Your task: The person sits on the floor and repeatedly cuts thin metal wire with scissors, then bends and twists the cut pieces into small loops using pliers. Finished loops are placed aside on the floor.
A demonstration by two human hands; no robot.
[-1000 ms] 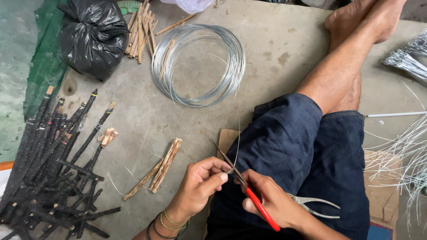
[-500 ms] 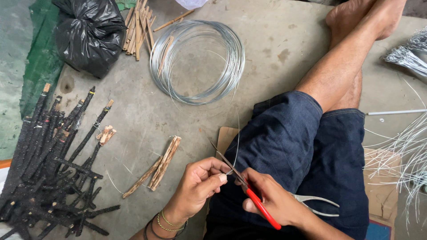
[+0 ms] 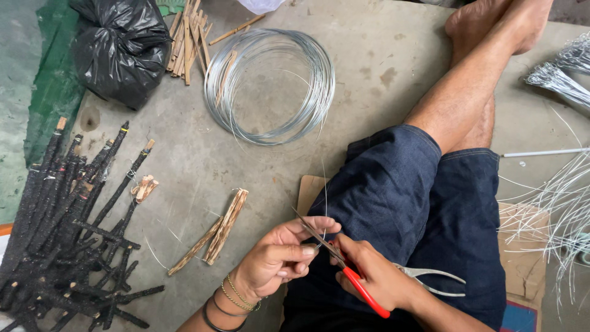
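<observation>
two hands work close together over the person's lap, low in the head view. the right hand [image 3: 375, 280] is closed around one pair of pliers [image 3: 344, 270] with red-covered handles; a second, bare metal handle sticks out to the right past the wrist. the pliers' thin dark nose points up and left, toward the left hand [image 3: 276, 261]. the left hand is curled narrow, its thumb and fingers pinching one thin strand of wire [image 3: 324, 197] right at the pliers' tip. the strand is pale and hair-fine, rising almost straight up from the fingers across the dark blue shorts [image 3: 424, 209]; its upper end is too faint to follow. the left wrist wears several thin bangles; i cannot count them exactly.

on the concrete floor [image 3: 381, 67] lies one large coil of silvery wire [image 3: 270, 86], many loops lying flat, well apart from the hands. just left of the left hand lies one small bundle of split wooden sticks [image 3: 221, 230]. further left is a big heap of black-coated sticks [image 3: 67, 227], too many to count. at the top sit one black plastic bag [image 3: 120, 49] and a loose pile of bare wooden sticks [image 3: 190, 37]. cut lengths of pale wire [image 3: 565, 197] spread at the right edge.
</observation>
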